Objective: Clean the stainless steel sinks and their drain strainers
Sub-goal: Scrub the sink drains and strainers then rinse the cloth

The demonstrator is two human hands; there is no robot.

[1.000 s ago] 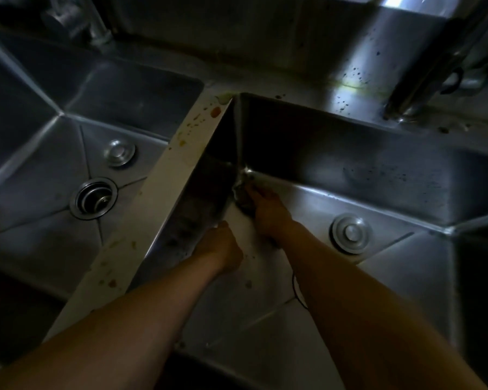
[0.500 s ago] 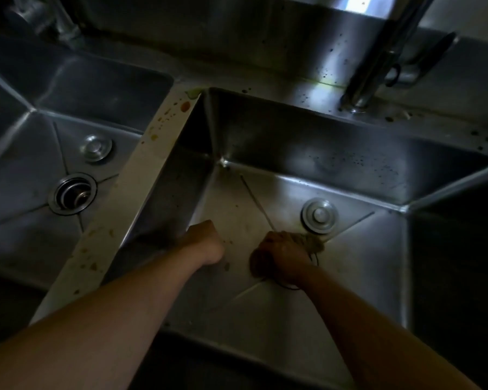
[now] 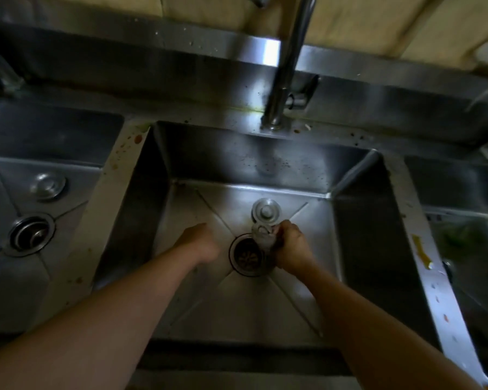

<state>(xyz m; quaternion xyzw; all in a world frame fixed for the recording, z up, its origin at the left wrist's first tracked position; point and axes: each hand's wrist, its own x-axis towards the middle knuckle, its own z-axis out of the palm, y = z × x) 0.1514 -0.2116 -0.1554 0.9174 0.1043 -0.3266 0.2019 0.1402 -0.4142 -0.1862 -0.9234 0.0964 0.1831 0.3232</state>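
My right hand [image 3: 292, 244] grips a scrubber [image 3: 262, 236] above the drain [image 3: 247, 256]; dropped, it could clog. Left hand [image 3: 202, 243] curled, empty.

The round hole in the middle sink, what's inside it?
Inside the drain sits a dark strainer with slots. The right hand, gripping a grey scrubber, covers its right edge. Anything below the strainer is hidden.

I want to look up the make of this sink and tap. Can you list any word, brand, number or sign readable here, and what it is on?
None can be read. No lettering shows on the faucet, the middle sink, its drain, the round stopper, or the left sink's drain. The metal piece in the right hand is too dim and blurred to tell any marking. The dividers carry only food stains.
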